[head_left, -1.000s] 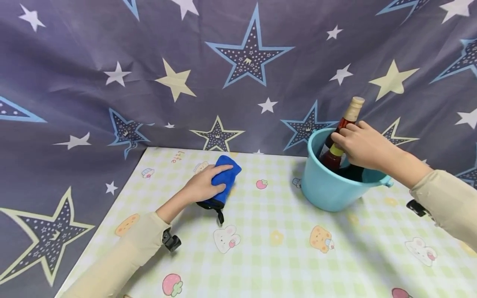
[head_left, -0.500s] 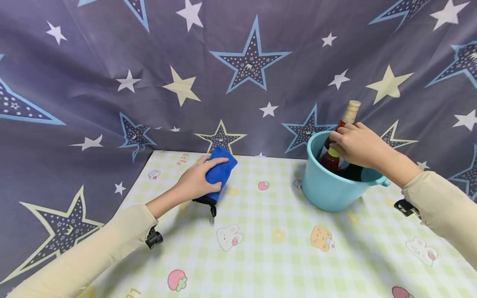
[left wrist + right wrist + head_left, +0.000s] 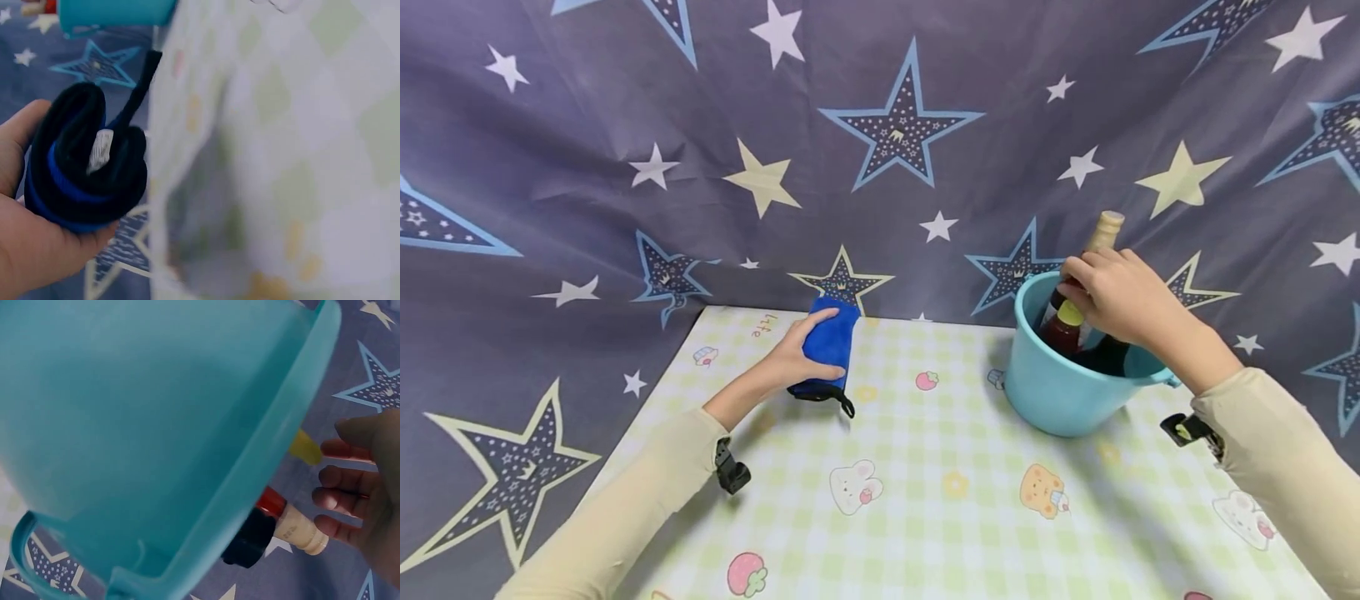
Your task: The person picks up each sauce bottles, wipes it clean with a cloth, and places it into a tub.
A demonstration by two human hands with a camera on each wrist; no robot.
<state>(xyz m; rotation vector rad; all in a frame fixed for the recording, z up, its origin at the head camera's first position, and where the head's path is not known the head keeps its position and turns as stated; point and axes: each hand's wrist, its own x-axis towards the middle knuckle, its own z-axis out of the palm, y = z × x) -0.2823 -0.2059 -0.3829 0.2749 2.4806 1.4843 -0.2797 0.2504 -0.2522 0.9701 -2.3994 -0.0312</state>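
Observation:
My left hand grips a rolled blue cloth with black edging and a small black loop. The left wrist view shows the roll end-on, with a white label inside its fold. My right hand is over the light-blue bucket, fingers loosely bent. In the right wrist view its fingertips are close to a yellow cap, with a gap between. That cap tops a dark red bottle in the bucket. Behind it rises a taller bottle with a beige neck, partly hidden by the hand.
Something dark also lies inside the bucket, and a black cap shows past its rim. The table has a checked cover with cartoon prints. A purple star-patterned curtain hangs behind and at the left.
My left hand has shifted slightly left with the blue cloth, which now stands straighter. My right hand has come away from the yellow-capped bottle, leaving more of the cap in sight.

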